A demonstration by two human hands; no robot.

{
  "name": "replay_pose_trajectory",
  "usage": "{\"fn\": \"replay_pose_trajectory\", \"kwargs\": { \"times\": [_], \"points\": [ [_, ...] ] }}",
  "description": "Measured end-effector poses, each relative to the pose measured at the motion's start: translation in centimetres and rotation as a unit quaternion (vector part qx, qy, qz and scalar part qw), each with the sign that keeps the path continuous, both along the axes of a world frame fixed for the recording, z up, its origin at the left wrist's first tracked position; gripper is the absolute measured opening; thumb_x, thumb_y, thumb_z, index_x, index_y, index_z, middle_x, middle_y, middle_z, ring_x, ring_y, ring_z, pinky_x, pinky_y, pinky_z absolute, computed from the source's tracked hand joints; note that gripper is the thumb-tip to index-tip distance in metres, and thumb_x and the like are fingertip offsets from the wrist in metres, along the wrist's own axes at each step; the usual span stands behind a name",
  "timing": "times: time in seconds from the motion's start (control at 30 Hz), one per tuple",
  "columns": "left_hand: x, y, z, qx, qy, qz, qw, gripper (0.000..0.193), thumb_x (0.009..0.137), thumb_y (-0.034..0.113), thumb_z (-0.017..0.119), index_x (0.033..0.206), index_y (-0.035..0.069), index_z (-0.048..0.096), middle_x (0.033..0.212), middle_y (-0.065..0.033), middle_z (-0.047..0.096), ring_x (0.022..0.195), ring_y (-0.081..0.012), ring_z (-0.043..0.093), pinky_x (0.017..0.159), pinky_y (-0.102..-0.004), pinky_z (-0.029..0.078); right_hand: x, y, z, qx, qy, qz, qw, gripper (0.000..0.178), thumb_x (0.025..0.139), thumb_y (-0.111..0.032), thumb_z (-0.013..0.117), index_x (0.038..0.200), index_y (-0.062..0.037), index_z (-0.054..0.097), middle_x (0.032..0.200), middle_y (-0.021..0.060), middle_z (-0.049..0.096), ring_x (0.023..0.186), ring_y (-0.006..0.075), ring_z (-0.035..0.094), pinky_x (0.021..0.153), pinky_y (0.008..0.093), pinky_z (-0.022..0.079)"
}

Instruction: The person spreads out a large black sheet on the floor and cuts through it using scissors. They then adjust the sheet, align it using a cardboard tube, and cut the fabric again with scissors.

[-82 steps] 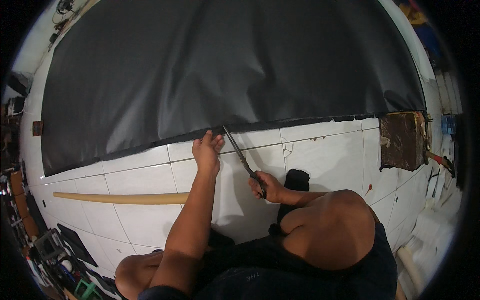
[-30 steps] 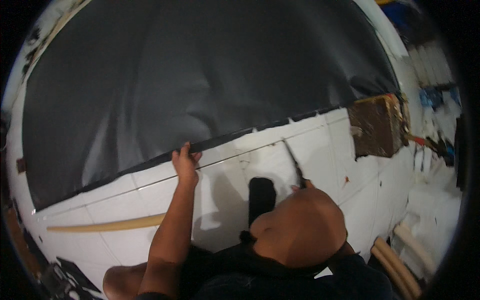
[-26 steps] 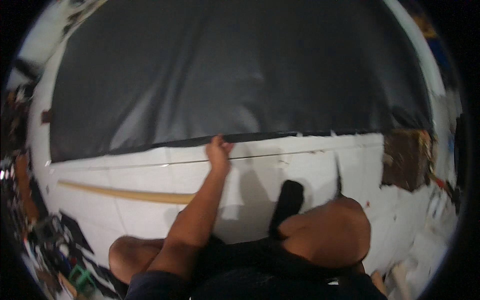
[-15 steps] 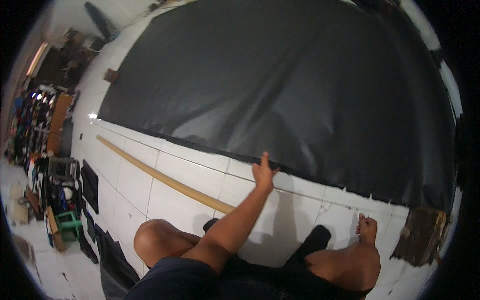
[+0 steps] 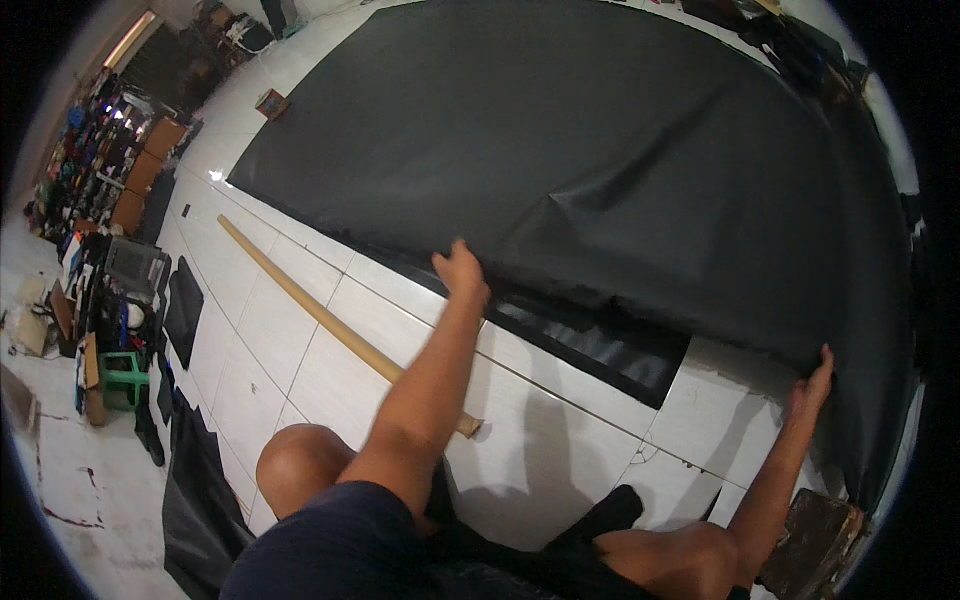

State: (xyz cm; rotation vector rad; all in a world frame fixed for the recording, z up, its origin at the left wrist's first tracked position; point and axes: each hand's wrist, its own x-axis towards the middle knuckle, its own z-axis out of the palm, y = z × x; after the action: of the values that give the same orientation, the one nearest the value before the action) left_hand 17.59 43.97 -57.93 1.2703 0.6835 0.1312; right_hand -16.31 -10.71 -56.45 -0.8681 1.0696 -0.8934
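A wide black sheet, smooth like leatherette [image 5: 600, 130], covers most of the floor in front of me. My left hand [image 5: 462, 272] grips its near edge around the middle, fingers closed and partly hidden. Farther right, my right hand [image 5: 812, 388] holds the same edge, its fingertips partly under or behind the material. Between my hands the edge is raised off the floor, and a crease runs across the sheet. Beneath it shows a lower black layer [image 5: 610, 355], lying on the white tiles with a straight cut corner.
A long tan cardboard tube [image 5: 318, 310] lies left of my left forearm. A worn dark block [image 5: 815, 545] sits at the lower right, and a small brown box [image 5: 271, 104] by the sheet's far left corner. Black scraps [image 5: 205, 490], a green stool [image 5: 124, 381] and clutter line the left.
My right hand has risen from beside my knee to the sheet's edge. That edge is now lifted, baring the lower layer. My left hand sits farther left in the picture, and the view has shifted.
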Motion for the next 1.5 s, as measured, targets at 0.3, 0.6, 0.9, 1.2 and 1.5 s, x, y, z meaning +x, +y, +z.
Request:
{"fn": "replay_pose_trajectory", "kwargs": {
  "times": [0.3,0.6,0.9,1.2,1.5],
  "points": [
    [4.8,-0.1,11.7,-0.063,-0.165,0.017,0.984,0.069,0.085,0.010,0.065,0.141,0.000,0.025,0.113,-0.0133,0.053,0.086,-0.0202,0.057,0.066,-0.0310,0.050,0.4,-0.6,8.4,-0.178,-0.082,-0.025,0.980,0.068,0.088,-0.037,0.062,0.140,0.0014,0.039,0.144,0.0156,0.042,0.131,0.0333,0.040,0.108,0.0476,0.029],
    [-1.1,5.7,-9.0,-0.004,0.013,-0.052,0.999,0.038,0.087,0.010,0.068,0.113,-0.007,0.046,0.094,-0.0125,0.054,0.071,-0.0178,0.055,0.053,-0.0295,0.048,-8.4,8.4,-13.4,0.041,0.021,-0.066,0.997,0.052,0.086,-0.024,0.068,0.126,0.0056,0.053,0.128,0.0152,0.056,0.113,0.0290,0.056,0.099,0.0405,0.043],
    [-2.3,3.9,-8.6,0.123,0.106,-0.092,0.982,0.030,0.082,0.009,0.072,0.098,-0.009,0.054,0.085,-0.0167,0.059,0.058,-0.0220,0.059,0.044,-0.0313,0.050,-11.6,6.2,-15.9,-0.038,0.257,-0.065,0.964,0.062,0.083,-0.034,0.070,0.120,0.0133,0.053,0.117,0.0233,0.060,0.097,0.0322,0.065,0.075,0.0439,0.058],
    [-3.6,5.8,-7.8,0.439,0.044,-0.082,0.894,0.044,0.080,0.026,0.072,0.101,-0.010,0.058,0.088,-0.0228,0.064,0.085,-0.0370,0.064,0.079,-0.0416,0.050,-11.8,7.8,-15.4,-0.095,0.421,-0.018,0.902,0.056,0.086,-0.045,0.067,0.100,0.0083,0.058,0.089,0.0161,0.064,0.068,0.0257,0.065,0.050,0.0355,0.054],
    [-1.7,9.0,-11.5,0.346,0.116,-0.164,0.917,0.055,0.083,0.038,0.071,0.102,-0.012,0.055,0.084,-0.0219,0.066,0.062,-0.0279,0.067,0.062,-0.0366,0.053,-10.8,11.8,-13.6,-0.098,0.259,0.080,0.958,0.067,0.083,-0.039,0.074,0.122,0.0125,0.054,0.119,0.0172,0.061,0.101,0.0283,0.061,0.089,0.0385,0.048]
  ]
}}
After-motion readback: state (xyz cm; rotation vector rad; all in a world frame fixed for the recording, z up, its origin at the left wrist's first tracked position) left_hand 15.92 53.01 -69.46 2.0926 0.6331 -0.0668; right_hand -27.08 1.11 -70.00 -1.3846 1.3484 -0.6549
